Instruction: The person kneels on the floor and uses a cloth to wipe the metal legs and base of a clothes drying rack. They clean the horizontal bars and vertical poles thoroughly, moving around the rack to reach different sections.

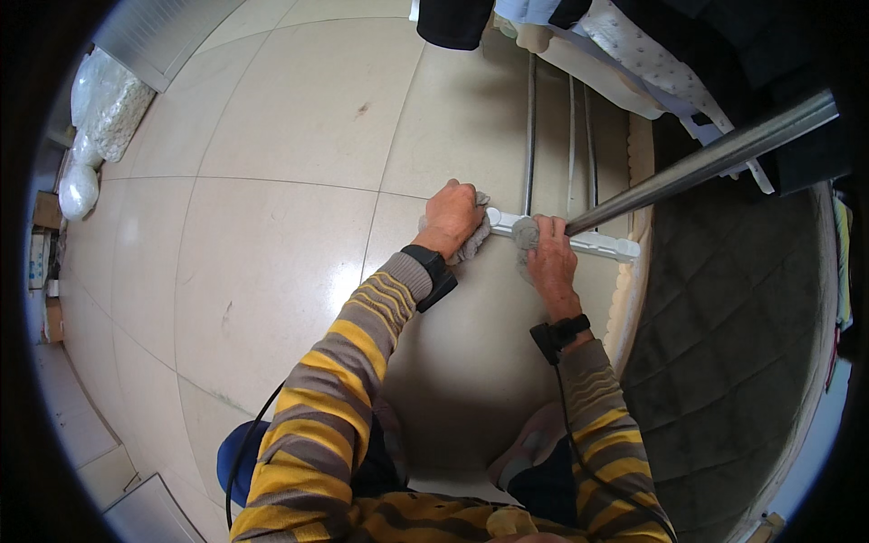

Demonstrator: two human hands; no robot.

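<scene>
My left hand [453,212] is closed on a crumpled grey cloth [475,244], right beside the rounded end of a white plastic foot bar [604,246] of a clothes rack. Another bunch of grey cloth [525,234] sits in my right hand [553,261]. Those fingers rest at the bar, close to where a thick metal pole [706,163] rises from it. Whether the two bunches are one cloth is hidden. Thinner metal rods [530,136] run from the bar across the floor, under hanging clothes.
Several garments [455,24] hang at the top right. On the right is a bed with a dark quilted cover [719,326] and a pale scalloped edge [618,319]. Beige floor tiles [285,237] spread leftward to filled plastic bags [119,102] and cardboard boxes [47,210] along the wall.
</scene>
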